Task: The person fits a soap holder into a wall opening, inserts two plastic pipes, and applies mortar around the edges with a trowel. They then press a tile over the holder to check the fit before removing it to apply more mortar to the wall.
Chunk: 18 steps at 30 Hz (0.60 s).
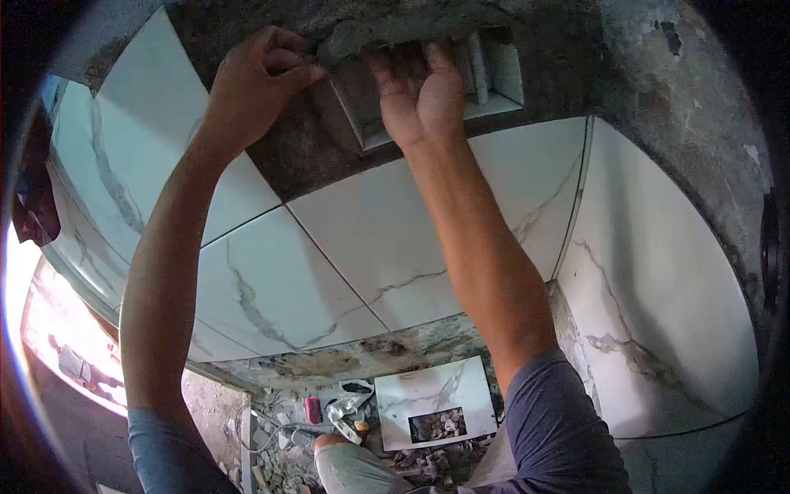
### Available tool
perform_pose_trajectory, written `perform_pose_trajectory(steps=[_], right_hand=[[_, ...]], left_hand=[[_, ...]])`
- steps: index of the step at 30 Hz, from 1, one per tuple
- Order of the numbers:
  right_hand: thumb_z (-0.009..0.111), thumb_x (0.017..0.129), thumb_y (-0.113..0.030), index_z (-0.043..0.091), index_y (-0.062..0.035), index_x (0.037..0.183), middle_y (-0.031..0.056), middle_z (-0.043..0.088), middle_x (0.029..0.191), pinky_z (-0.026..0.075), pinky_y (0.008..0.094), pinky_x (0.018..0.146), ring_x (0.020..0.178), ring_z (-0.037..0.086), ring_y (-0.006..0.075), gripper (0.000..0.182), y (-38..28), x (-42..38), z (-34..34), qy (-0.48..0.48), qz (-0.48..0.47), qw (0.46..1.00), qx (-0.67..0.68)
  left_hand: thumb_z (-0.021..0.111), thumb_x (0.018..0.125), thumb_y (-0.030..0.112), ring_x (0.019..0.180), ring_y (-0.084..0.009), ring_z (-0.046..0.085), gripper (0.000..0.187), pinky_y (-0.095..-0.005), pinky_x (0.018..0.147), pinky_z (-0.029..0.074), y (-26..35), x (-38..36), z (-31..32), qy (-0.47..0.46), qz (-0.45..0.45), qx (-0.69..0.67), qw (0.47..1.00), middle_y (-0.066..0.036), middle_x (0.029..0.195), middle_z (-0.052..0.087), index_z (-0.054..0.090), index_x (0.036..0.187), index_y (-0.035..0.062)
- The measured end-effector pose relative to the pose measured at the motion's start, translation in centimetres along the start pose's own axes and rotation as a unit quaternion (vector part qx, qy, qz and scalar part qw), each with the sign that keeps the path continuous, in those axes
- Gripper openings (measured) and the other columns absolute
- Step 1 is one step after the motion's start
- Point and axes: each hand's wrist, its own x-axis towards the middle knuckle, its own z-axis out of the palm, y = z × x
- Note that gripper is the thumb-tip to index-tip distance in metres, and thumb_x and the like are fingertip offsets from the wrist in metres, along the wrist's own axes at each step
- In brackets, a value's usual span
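- Marble-veined white tiles [370, 247] are covering the lower wall, and rough grey mortar is surrounding a pale-lined niche [500, 104] above them.
- Up along the niche's top edge, a ragged mortar band [370, 31] is sitting between the two hands' reach: just beside the left hand's fingertips, and directly above the right hand.
- Its long axis is running sideways across the view, the left end pointing toward the left hand [262, 86] and lying a little lower than the right.
- That left hand is bending its fingers, thumb stretching toward the band's left end; whether it is pinching anything, I cannot tell.
- And the right hand [418, 95] is turning its palm to the camera inside the niche opening, fingers pointing upward under the band; their tips are hiding, so I cannot tell if they are gripping.
- Inside the niche, a slim pale upright piece [478, 70] is standing to the right of the right hand.
- Down below, a cut tile [432, 385] is lying on the floor, its rectangular opening framing rubble [448, 423].
- Left of it, a plastic bag [346, 406] and a red object [313, 410] are lying amid debris.
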Motion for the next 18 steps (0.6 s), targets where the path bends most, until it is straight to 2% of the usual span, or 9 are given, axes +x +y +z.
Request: perform_pose_trajectory(steps=[5,7,8,10,11,13,14,16,18], right_hand=[[0.035,0.097,-0.022,0.044,-0.0076,0.125,0.0124,0.047,0.126,0.042,0.0490,0.100,0.117,0.046,0.0287,0.033,-0.3,-0.2,0.6,0.028,-0.001,1.000,0.002],[0.035,0.097,-0.022,0.044,-0.0081,0.125,0.0126,0.047,0.126,0.042,0.0491,0.100,0.117,0.046,0.0290,0.032,-0.2,0.0,0.4,0.031,0.001,0.999,0.015],[0.035,0.097,-0.022,0.044,-0.0086,0.125,0.0121,0.048,0.125,0.041,0.0493,0.101,0.117,0.046,0.0290,0.032,-0.1,0.3,0.1,0.010,0.002,1.000,0.015],[0.035,0.098,-0.022,0.044,-0.0092,0.125,0.0116,0.048,0.125,0.039,0.0496,0.102,0.117,0.046,0.0290,0.032,-0.1,0.3,-0.1,-0.009,0.003,1.000,0.013],[0.035,0.098,-0.022,0.045,-0.0093,0.125,0.0111,0.049,0.125,0.039,0.0498,0.101,0.117,0.046,0.0288,0.032,-0.2,0.1,0.3,0.007,0.005,1.000,-0.001],[0.035,0.098,-0.023,0.045,-0.0095,0.125,0.0105,0.049,0.125,0.039,0.0499,0.101,0.117,0.047,0.0286,0.032,-0.2,-0.1,0.8,0.025,0.008,1.000,-0.015],[0.034,0.098,-0.023,0.045,-0.0094,0.125,0.0102,0.049,0.125,0.040,0.0495,0.100,0.116,0.047,0.0282,0.032,-0.2,-0.1,0.8,0.041,0.007,0.999,-0.008],[0.034,0.098,-0.024,0.045,-0.0093,0.125,0.0098,0.049,0.126,0.040,0.0490,0.098,0.116,0.047,0.0278,0.033,-0.1,0.0,0.5,0.059,0.007,0.998,-0.001],[0.032,0.098,-0.024,0.044,-0.0088,0.126,0.0102,0.049,0.126,0.040,0.0476,0.098,0.116,0.047,0.0280,0.034,-0.1,0.3,0.2,-0.004,0.008,1.000,-0.014]], left_hand=[[0.075,0.075,0.026,0.095,-0.0190,0.062,0.051,-0.0333,0.087,0.047,1.3,-0.1,0.1,-0.005,-0.008,0.027,1.000,-0.011,0.098,0.068,0.054,0.117,0.0048],[0.077,0.073,0.024,0.100,-0.0202,0.061,0.056,-0.0353,0.090,0.046,1.2,0.1,0.6,0.150,0.141,0.115,0.972,-0.011,0.110,0.064,0.053,0.121,0.0078],[0.077,0.073,0.024,0.100,-0.0202,0.061,0.056,-0.0353,0.090,0.046,1.5,0.6,0.7,0.151,0.144,0.113,0.972,-0.011,0.110,0.064,0.053,0.121,0.0078],[0.076,0.074,0.020,0.108,-0.0222,0.058,0.057,-0.0365,0.093,0.045,2.5,1.7,0.9,0.258,0.247,0.395,0.847,-0.013,0.120,0.059,0.052,0.124,0.0091],[0.076,0.074,0.020,0.108,-0.0222,0.058,0.057,-0.0365,0.093,0.045,3.7,1.8,1.0,0.257,0.248,0.394,0.847,-0.013,0.120,0.059,0.052,0.124,0.0091],[0.077,0.068,0.037,0.134,-0.0446,0.019,0.090,-0.0594,0.108,0.016,6.6,1.6,1.1,0.066,0.144,0.323,0.933,-0.026,0.144,0.022,0.030,0.139,0.0084],[0.077,0.068,0.037,0.134,-0.0446,0.019,0.090,-0.0594,0.108,0.016,8.0,1.5,0.7,0.065,0.143,0.323,0.933,-0.026,0.144,0.022,0.030,0.139,0.0084],[0.079,0.064,0.042,0.132,-0.0525,0.015,0.110,-0.0654,0.105,0.014,10.0,1.3,0.0,-0.068,0.055,0.373,0.924,-0.031,0.144,0.016,0.012,0.145,0.0102],[0.078,0.065,0.043,0.132,-0.0537,0.015,0.109,-0.0672,0.104,0.013,9.7,1.6,1.3,-0.034,0.059,0.397,0.915,-0.032,0.144,0.015,0.013,0.145,0.0101]])
